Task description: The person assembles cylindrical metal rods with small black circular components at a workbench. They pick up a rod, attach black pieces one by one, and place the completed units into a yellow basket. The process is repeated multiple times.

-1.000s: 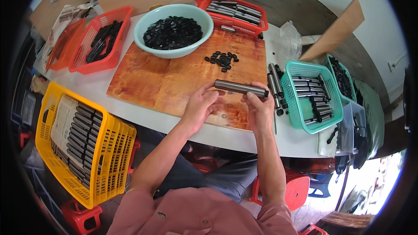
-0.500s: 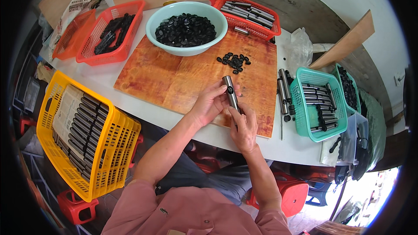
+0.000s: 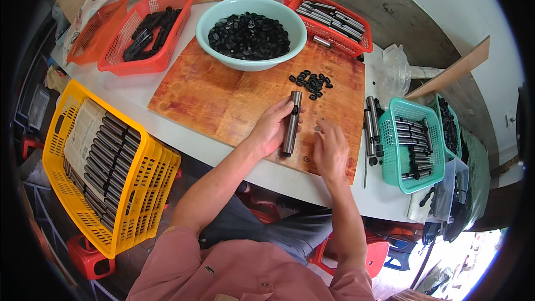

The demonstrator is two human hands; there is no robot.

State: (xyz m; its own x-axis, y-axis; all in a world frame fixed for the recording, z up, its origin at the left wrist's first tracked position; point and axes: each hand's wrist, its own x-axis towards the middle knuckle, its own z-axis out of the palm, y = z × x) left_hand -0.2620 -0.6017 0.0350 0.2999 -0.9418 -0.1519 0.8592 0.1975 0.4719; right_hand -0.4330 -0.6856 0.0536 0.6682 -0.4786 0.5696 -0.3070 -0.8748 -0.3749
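Head view, tube: your left hand (image 3: pixel 271 129) has its fingers wrapped around the metal tube (image 3: pixel 291 123), held upright over the wooden board (image 3: pixel 223 100).
Right hand (image 3: pixel 331 150): fingers loosely spread, empty, resting on the board.
Handling: likely rigid, smooth, slippery; grip mid-length.
Clearance: caps (image 3: pixel 312 82) lie ahead; green basket (image 3: pixel 397 156) sits close right; table (image 3: pixel 134 97) edge near.
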